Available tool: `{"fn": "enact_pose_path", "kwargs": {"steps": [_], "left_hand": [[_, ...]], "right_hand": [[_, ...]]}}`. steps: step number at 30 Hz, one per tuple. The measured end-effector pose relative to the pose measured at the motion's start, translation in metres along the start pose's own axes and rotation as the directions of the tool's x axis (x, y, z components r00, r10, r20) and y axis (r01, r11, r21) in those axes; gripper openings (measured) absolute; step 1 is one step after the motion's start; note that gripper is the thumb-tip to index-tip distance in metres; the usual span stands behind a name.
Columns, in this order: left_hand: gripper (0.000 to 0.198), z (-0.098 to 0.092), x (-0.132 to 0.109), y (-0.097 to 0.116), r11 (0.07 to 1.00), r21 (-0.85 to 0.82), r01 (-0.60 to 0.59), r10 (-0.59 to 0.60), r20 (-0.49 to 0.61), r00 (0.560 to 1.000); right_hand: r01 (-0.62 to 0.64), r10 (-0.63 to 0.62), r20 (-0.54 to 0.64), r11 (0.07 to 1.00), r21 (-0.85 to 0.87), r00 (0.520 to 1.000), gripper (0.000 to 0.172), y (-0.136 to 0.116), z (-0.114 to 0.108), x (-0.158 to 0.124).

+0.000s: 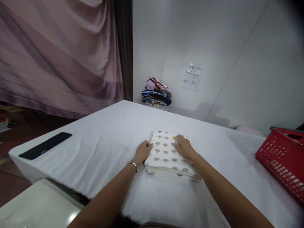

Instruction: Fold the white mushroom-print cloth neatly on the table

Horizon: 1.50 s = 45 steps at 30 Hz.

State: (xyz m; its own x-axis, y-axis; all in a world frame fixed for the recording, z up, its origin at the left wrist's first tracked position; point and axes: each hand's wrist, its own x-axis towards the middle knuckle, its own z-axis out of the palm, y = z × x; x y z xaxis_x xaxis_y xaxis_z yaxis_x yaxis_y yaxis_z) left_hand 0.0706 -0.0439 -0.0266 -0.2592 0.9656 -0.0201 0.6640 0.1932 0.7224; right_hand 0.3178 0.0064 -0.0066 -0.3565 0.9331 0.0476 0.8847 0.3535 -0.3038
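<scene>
A folded white cloth (163,152) printed with grey mushrooms and a few coloured ones lies in several layers on the white-covered table (102,152). At its left edge, my left hand (143,151) is closed on the fabric, with some fingers hidden; a metal band circles that wrist. Flat on the upper right part of the cloth rests my right hand (184,146), its fingers stretched out.
A black flat object (46,145) lies near the table's left edge. To the right stands a red plastic basket (282,158). Stacked folded fabrics (156,94) rise beyond the far edge, against a wall (213,41) with paper notes (190,81). A pinkish curtain (61,53) hangs at left.
</scene>
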Motion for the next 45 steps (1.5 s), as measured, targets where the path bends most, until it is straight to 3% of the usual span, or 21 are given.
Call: {"fn": "enact_pose_path", "kwargs": {"steps": [4,9,15,22,26,36,45], "left_hand": [[0.023,0.001,0.000,-0.003,0.999,0.010,-0.033,0.033,-0.002,0.999],[0.021,0.003,0.003,-0.008,0.997,0.016,-0.078,0.078,-0.001,0.997],[0.022,0.003,0.005,-0.011,0.993,-0.040,-0.109,0.110,0.022,0.994],[0.020,0.000,0.004,-0.009,0.993,-0.039,-0.114,0.115,0.033,0.993],[0.020,0.001,0.003,-0.010,0.991,-0.037,-0.126,0.127,0.030,0.991],[0.020,0.000,0.004,-0.009,0.993,-0.038,-0.112,0.114,0.037,0.993],[0.015,0.003,0.004,-0.010,0.993,0.005,-0.120,0.120,0.054,0.991]], "right_hand": [[0.060,-0.055,0.060,0.995,-0.083,0.997,0.070,-0.020,0.018,0.024],[0.216,-0.213,0.095,0.976,-0.024,0.972,0.071,-0.051,0.034,0.048],[0.166,-0.161,-0.047,0.974,0.153,0.986,0.041,-0.074,0.032,0.084],[0.105,-0.116,0.059,0.981,0.163,0.992,0.029,-0.086,0.024,0.117],[0.086,-0.103,0.089,0.981,0.175,0.991,0.023,-0.091,0.024,0.121],[0.065,-0.060,-0.033,0.982,0.177,0.998,0.022,-0.097,0.028,0.127],[0.139,-0.139,0.027,0.990,0.015,0.990,0.029,-0.103,0.048,0.124]]}}
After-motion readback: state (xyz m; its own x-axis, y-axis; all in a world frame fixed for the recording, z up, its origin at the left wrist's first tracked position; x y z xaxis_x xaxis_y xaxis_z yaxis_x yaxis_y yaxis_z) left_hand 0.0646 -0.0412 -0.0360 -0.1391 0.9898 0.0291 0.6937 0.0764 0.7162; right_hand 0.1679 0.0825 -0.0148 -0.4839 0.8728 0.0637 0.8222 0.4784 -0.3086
